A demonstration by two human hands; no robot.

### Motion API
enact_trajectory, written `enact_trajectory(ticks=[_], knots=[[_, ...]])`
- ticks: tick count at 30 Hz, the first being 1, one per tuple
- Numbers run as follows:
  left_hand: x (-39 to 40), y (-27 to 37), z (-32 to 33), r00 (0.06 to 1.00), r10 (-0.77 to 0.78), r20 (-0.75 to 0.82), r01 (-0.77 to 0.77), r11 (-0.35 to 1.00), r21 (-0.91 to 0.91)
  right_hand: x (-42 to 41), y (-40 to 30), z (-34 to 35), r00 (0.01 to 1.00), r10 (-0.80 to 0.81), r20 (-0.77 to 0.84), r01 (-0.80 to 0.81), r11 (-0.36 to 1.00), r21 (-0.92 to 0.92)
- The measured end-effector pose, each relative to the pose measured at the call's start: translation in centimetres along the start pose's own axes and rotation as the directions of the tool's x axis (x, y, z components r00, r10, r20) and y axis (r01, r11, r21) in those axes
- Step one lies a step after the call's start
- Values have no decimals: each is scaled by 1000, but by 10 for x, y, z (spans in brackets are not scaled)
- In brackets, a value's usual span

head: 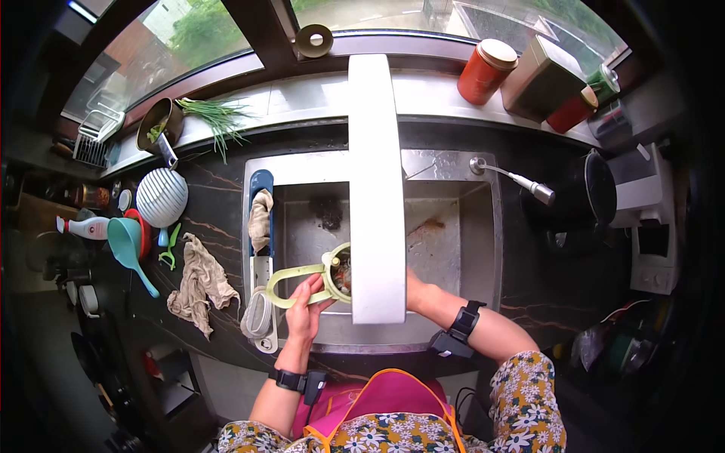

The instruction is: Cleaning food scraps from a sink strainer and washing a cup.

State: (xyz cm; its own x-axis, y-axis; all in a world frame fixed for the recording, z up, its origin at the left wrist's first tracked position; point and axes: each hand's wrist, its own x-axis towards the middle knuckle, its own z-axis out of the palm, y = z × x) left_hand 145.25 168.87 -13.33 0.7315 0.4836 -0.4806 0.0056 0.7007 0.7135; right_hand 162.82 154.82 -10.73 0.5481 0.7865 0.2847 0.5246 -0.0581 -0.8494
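Note:
My left hand (306, 306) grips the loop handle of a light green sink strainer basket (338, 249) over the steel double-bay sink (476, 317). Dark and reddish food scraps lie inside the basket. A broad white bar (378, 192) crosses the middle of the view and covers the basket's right side. My right hand (416, 290) reaches in from the right, and its fingers are hidden behind that bar. Whether it touches the basket cannot be seen. Brown residue (433, 225) lies on the sink floor to the right, and a dark patch (325, 212) to the left.
On the sink's left rim sit a blue holder (261, 180) with a cloth and a white brush (259, 314). Left on the counter are a crumpled rag (201, 283), a teal ladle (126, 240) and a green peeler (171, 249). A pull-out tap (535, 189) stands right; a black pot (600, 187) lies beyond.

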Motion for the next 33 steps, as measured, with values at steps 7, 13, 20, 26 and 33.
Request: enact_trajectory(ticks=[7,13,20,26,33], knots=[[7,0,17,1000,-31,-7,31,999,-9,-22,52,-45,881,453,-133,-462,886,-39],[7,-5,25,996,-66,59,70,995,-71,-56,39,-41,842,453,292,-454,888,-70],[-8,-1,19,992,-67,111,74,995,-63,-50,4,-19,735,598,320,-666,545,509],[-31,-9,8,979,-140,148,148,988,-45,-91,8,-5,397,630,668,-854,-12,519],[-77,12,18,872,-222,437,288,953,-89,-115,-2,-36,573,747,338,-674,194,713]])
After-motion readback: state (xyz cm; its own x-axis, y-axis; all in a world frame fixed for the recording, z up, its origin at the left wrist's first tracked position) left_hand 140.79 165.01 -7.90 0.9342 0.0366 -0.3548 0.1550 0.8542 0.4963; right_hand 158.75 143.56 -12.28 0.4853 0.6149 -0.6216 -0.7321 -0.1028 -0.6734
